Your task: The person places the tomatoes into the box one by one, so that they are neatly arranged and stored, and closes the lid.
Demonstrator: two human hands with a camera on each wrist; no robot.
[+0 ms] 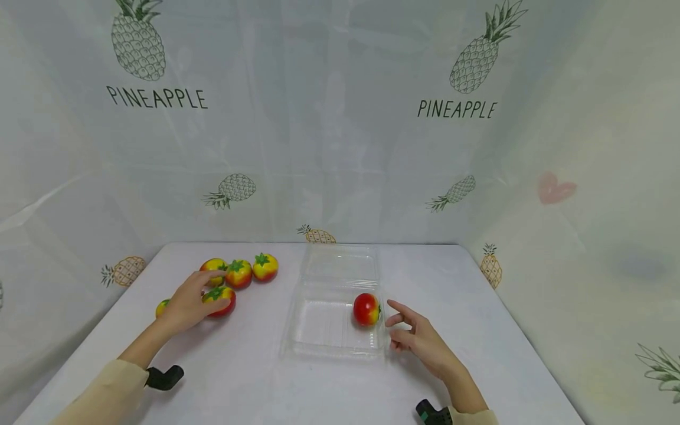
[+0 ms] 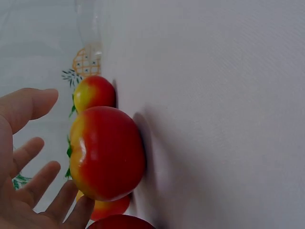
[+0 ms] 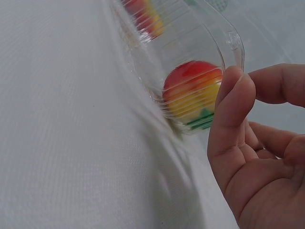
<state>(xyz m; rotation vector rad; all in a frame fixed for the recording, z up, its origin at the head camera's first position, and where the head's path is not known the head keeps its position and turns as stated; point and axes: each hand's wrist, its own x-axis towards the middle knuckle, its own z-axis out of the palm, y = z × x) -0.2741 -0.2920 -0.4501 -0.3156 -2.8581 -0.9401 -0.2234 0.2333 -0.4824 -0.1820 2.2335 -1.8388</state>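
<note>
My left hand (image 1: 188,301) reaches over a shiny red-and-yellow tomato-like fruit (image 1: 225,302) with a green leafy top. Its thumb and fingers are spread around the fruit (image 2: 109,152), and no firm grip shows. Similar fruits (image 1: 239,274) stand just beyond it, and one (image 1: 162,307) is partly hidden by the hand. A clear plastic clamshell box (image 1: 313,327) lies with its lid (image 1: 340,262) folded back. Inside, at the right, sits one such fruit (image 1: 366,310). Beside the box's right rim hovers my right hand (image 1: 422,342), fingers loosely bent and thumb apart from the index finger.
A white cloth covers the table (image 1: 255,378). Behind and around it hangs a pale curtain (image 1: 340,136) printed with pineapples. Dark wrist devices (image 1: 164,378) sit at both sleeves.
</note>
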